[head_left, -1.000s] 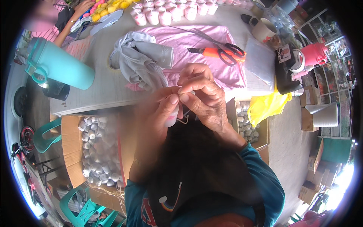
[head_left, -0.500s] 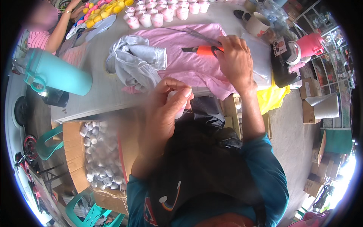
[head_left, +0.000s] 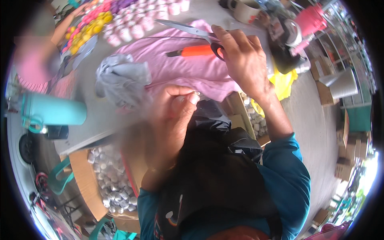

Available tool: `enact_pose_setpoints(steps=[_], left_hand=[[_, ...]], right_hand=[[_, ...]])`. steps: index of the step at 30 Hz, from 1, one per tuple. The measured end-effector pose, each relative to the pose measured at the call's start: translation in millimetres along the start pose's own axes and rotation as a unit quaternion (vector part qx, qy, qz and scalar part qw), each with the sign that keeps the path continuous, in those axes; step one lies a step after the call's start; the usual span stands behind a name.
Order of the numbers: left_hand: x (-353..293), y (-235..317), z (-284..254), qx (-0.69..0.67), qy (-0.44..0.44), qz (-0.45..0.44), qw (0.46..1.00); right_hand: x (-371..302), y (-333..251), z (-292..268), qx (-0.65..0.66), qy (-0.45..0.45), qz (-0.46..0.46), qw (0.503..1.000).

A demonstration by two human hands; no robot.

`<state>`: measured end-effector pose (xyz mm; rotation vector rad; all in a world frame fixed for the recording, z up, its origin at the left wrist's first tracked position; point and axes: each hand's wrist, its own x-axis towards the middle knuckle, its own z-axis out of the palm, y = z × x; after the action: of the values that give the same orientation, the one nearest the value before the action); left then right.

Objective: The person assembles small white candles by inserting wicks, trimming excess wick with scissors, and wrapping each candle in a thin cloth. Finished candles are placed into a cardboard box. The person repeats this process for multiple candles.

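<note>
My left hand (head_left: pixel 172 118) is closed in the middle, thumb and forefinger pinched together. A small white-and-pink cup (head_left: pixel 176 105) sits in its grip, mostly covered by the fingers; a tiny pale bit shows at the fingertips. Raised over the pink cloth (head_left: pixel 200 74), my right hand (head_left: pixel 246 64) has its fingers in the dark handles of a pair of scissors (head_left: pixel 188 28). The blades point left, away from the cup. An orange-handled tool (head_left: pixel 196 51) with a dark tip lies on the cloth beneath. Left of it is a crumpled grey cloth (head_left: pixel 122 76).
Rows of white-and-pink cups (head_left: pixel 138 30) stand at the back, beside yellow pieces (head_left: pixel 94 25). A turquoise tumbler (head_left: pixel 60 109) lies at the left, near another person (head_left: pixel 36 68). A cardboard box (head_left: pixel 82 172) below holds many small white pieces. A mug (head_left: pixel 243 11) stands far right.
The scissors have come up and left off the cloth in my right hand, their blades now plainly visible. My left hand has turned, hiding more of the cup. The whole view has tilted.
</note>
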<state>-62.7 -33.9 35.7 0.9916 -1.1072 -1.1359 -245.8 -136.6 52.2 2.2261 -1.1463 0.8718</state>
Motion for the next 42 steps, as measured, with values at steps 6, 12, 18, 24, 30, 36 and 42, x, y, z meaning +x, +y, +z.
enact_pose_setpoints(steps=[6, 12, 18, 24, 30, 36, 42], left_hand=[[12.1, -19.2, 45.8, -0.125, -0.132, -0.098, 0.978], [19.7, -74.8, 126.9, -0.215, -0.202, -0.236, 0.926], [14.7, -118.6, 170.4, -0.210, -0.168, -0.262, 0.927], [19.1, -125.6, 187.9, -0.195, -0.166, -0.200, 0.945], [27.2, -129.5, 204.4, -0.161, -0.182, -0.218, 0.945], [30.2, -133.2, 208.1, -0.130, -0.191, -0.229, 0.946], [29.6, -131.4, 213.6, -0.111, -0.179, -0.203, 0.956]], right_hand=[[-78.0, 41.3, -88.5, 0.260, -0.080, 0.176, 0.946], [-172.9, 52.4, -131.5, 0.214, -0.155, 0.330, 0.906], [-243.3, 24.2, -124.0, 0.261, -0.200, 0.448, 0.832], [-251.5, 29.6, -106.9, 0.265, -0.186, 0.425, 0.845], [-248.1, 39.9, -94.2, 0.268, -0.137, 0.438, 0.847], [-249.7, 43.0, -93.3, 0.282, -0.136, 0.459, 0.832], [-247.6, 47.6, -95.5, 0.287, -0.144, 0.456, 0.830]])
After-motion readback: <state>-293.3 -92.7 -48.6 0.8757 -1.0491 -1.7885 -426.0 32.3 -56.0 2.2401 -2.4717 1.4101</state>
